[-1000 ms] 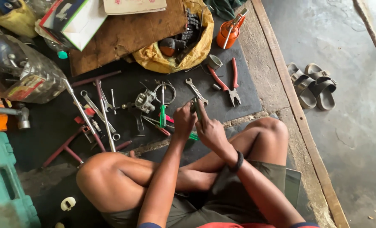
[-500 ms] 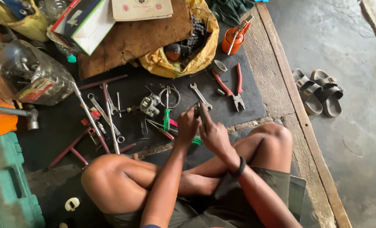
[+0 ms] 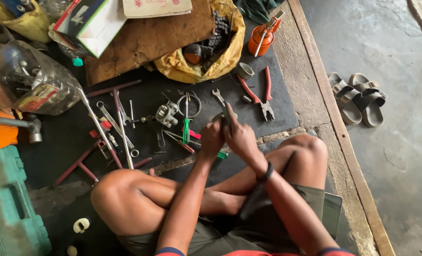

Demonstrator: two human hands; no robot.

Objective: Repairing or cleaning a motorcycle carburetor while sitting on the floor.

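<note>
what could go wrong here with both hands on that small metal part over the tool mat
The left hand and right hand work a small metal part above bare legs; a slip might jab a knee. If dropped, it may get lost among the spanner, green screwdriver and red-handled pliers below.

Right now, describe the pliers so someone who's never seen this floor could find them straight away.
Start at the dark mat in front of the seated person, then go to its right edge, below the orange oil can. The pliers lie there open in a V, beyond the hands. They alone have red handles with grey jaws.
</note>
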